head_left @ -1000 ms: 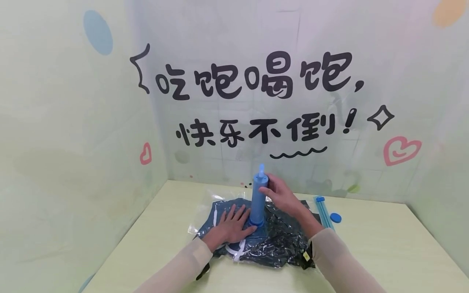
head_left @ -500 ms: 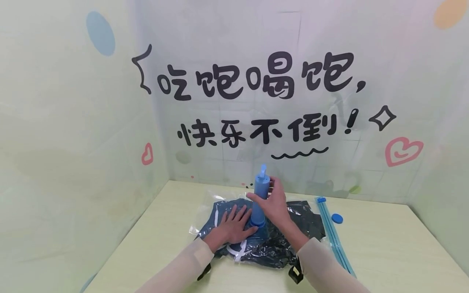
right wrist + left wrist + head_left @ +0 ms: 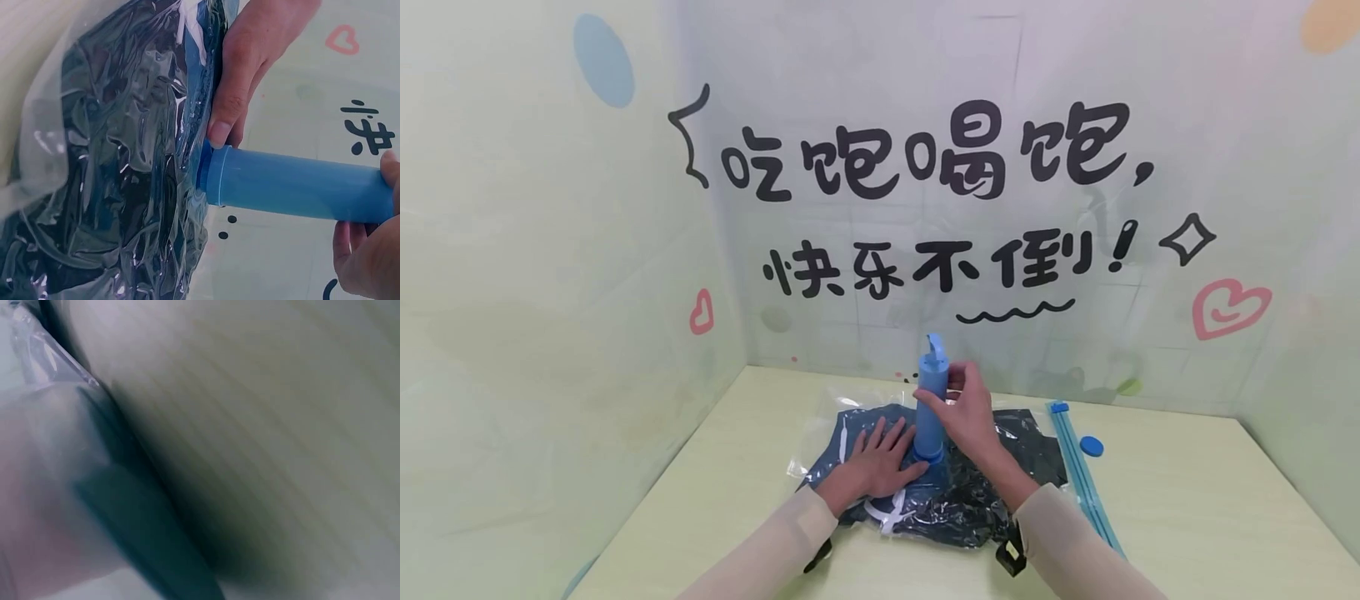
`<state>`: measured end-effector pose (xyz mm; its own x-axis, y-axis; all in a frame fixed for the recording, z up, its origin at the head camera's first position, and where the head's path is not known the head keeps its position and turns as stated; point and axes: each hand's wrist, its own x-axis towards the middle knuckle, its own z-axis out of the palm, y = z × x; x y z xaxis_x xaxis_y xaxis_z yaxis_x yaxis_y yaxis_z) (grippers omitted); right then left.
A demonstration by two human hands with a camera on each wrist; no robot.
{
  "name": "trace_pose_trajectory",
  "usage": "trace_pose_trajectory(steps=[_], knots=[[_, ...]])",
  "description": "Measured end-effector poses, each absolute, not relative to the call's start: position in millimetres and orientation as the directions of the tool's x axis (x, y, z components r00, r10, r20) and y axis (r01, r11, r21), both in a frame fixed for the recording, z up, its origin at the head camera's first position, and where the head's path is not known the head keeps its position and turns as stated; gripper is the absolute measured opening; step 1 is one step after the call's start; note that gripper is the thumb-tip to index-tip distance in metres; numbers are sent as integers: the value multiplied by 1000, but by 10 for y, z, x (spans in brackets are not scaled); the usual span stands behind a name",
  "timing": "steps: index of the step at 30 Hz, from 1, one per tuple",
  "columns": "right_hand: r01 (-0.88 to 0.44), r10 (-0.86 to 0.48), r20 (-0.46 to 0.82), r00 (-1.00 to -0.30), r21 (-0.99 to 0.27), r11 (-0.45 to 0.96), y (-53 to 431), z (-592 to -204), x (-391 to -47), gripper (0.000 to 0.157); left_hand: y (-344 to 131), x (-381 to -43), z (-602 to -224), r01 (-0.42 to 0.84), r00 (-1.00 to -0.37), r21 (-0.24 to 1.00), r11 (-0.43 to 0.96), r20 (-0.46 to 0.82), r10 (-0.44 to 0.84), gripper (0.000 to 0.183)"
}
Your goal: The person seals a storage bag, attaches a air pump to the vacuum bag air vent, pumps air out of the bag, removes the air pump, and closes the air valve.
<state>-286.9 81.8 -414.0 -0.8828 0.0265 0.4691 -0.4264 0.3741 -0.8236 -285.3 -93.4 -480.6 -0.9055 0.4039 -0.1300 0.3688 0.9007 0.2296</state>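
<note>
In the head view, a blue pump (image 3: pixel 929 429) stands nearly upright on a clear bag (image 3: pixel 951 523) at the middle of the pale table (image 3: pixel 1210 508). The right hand (image 3: pixel 972 417) grips the pump's upper half, thumb on the near side and fingers curled round the right. The pump's light blue handle (image 3: pixel 935 346) sticks up above that grip. The left hand (image 3: pixel 877 468) lies palm down on the bag, left of the pump, fingers spread towards the far side and thumb pointing right, close to the pump's base. Dark cloth shows through the crumpled bag, with a white band (image 3: pixel 891 515) at the near side. Right of the bag a teal strip (image 3: pixel 1086 483) runs from far to near, and just beside it on its right lies a blue disc (image 3: pixel 1092 447). Black lettering (image 3: pixel 973 154) fills the far wall (image 3: pixel 880 50).

In the left wrist view, most is blurred: a dark green band (image 3: pixel 144 531) on the left, a scrap of clear plastic (image 3: pixel 47 356) above it, and wood grain to the right. The hand's pose cannot be told there.

In the right wrist view, the pump's collar meets the bag, the left thumb rests against the collar, and the right hand's fingers wrap the pump's other end.
</note>
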Motion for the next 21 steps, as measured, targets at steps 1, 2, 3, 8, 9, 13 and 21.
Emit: trace_pose_trajectory(steps=[1, 2, 3, 8, 9, 13, 21], knots=[[-435, 11, 471, -882, -824, 363, 833, -4145, -2874, 56, -934, -2848, -4798, 370, -905, 227, 901, -130, 404, 78], [-444, -4, 471, -882, -827, 346, 850, -4152, -2879, 54, -935, -2839, -4788, 372, -905, 227, 900, -126, 406, 78], [-452, -22, 471, -882, -831, 324, 868, -4157, -2883, 52, -935, -2831, -4780, 376, -905, 225, 899, -121, 408, 78], [-497, -145, 476, -867, -847, 188, 947, -4163, -2906, 43, -933, -2804, -4733, 382, -902, 222, 897, -125, 414, 76], [-503, -174, 476, -862, -847, 171, 961, -4160, -2911, 43, -934, -2804, -4728, 384, -901, 223, 896, -121, 417, 75], [-501, -290, 449, -845, -854, 139, 1017, -4134, -2932, 46, -937, -2801, -4725, 384, -902, 221, 897, -120, 415, 75], [-403, -491, 284, -824, -902, 155, 1218, -4003, -3007, 54, -923, -2801, -4742, 383, -904, 210, 900, -115, 412, 76]])
